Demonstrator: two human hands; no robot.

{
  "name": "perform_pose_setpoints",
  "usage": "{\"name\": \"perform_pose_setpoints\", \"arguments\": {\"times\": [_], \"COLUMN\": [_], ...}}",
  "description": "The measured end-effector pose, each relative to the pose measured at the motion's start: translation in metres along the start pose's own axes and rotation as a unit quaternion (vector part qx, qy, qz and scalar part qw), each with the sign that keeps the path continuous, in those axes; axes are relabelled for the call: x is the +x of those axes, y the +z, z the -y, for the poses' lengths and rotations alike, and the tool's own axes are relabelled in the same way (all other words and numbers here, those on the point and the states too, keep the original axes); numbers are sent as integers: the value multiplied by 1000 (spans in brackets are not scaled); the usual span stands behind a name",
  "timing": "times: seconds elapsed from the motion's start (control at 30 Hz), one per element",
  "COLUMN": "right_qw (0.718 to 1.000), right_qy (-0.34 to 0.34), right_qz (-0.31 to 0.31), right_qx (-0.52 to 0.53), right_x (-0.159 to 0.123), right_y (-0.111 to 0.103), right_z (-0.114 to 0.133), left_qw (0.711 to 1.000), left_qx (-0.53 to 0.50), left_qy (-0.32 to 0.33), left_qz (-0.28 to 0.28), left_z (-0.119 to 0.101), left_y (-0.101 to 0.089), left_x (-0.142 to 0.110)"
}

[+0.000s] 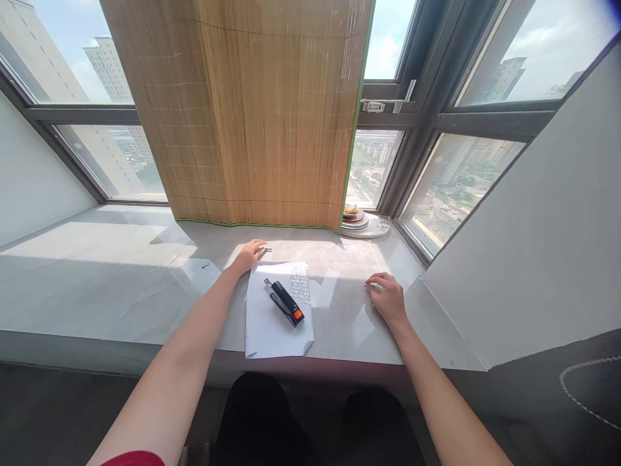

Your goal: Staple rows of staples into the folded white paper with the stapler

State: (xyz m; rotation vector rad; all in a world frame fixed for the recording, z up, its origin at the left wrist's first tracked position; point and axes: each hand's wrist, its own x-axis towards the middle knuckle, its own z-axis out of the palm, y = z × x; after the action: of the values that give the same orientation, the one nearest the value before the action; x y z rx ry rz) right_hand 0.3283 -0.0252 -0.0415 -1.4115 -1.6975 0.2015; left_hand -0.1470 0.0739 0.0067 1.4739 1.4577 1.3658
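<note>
My left hand (252, 254) rests on the sill just beyond the paper's top left corner. Its fingertips are closed at a small dark strip (268, 250), too small to name. To the right of the paper, my right hand (388, 296) lies on the sill with the fingers bent and pinched together. A tiny pale bit shows at its fingertips, and I cannot make out what it is. Between the hands, a black stapler (286, 301) with an orange mark lies slantwise on white sheets of paper (264, 333). Printed outlines show on the upper right of the paper.
Small metal bits (206, 265) lie on the pale window sill (121, 285) at the left. A bamboo blind (272, 116) hangs behind. Stacked plates (365, 225) stand in the back right corner, by the window frame (412, 129). The paper overhangs the front edge slightly.
</note>
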Motion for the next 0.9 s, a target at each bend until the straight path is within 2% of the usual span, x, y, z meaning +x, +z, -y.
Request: {"name": "perform_pose_setpoints", "arguments": {"times": [0.1, 0.2, 0.37, 0.47, 0.57, 0.7, 0.8, 0.9], "right_qw": [999, 998, 999, 998, 996, 992, 986, 985], "right_qy": [36, 52, 35, 45, 53, -4, -42, -33], "right_qz": [-4, 25, 22, 33, 54, 70, 81, 88], "right_qx": [-31, -10, -7, -28, -46, -109, -142, -144], "right_x": [2, 2, 4, 20, 50, 78, 81, 78], "right_y": [2, 4, 8, 19, 39, 66, 72, 71], "right_z": [-4, -8, -17, -21, -20, -17, -17, -19], "left_qw": [995, 998, 996, 997, 998, 993, 991, 983], "left_qx": [-87, -37, 58, 64, 59, 62, 77, 142], "left_qy": [-45, -15, 16, 19, 29, 39, 50, 87], "left_qz": [33, 46, 59, 28, -16, -90, -98, -80], "left_z": [4, 7, 11, 14, 18, 20, 19, 17], "left_y": [5, 5, 2, 0, -3, -7, -10, -11], "left_x": [13, 22, 24, 14, 2, -11, -19, -24]}}
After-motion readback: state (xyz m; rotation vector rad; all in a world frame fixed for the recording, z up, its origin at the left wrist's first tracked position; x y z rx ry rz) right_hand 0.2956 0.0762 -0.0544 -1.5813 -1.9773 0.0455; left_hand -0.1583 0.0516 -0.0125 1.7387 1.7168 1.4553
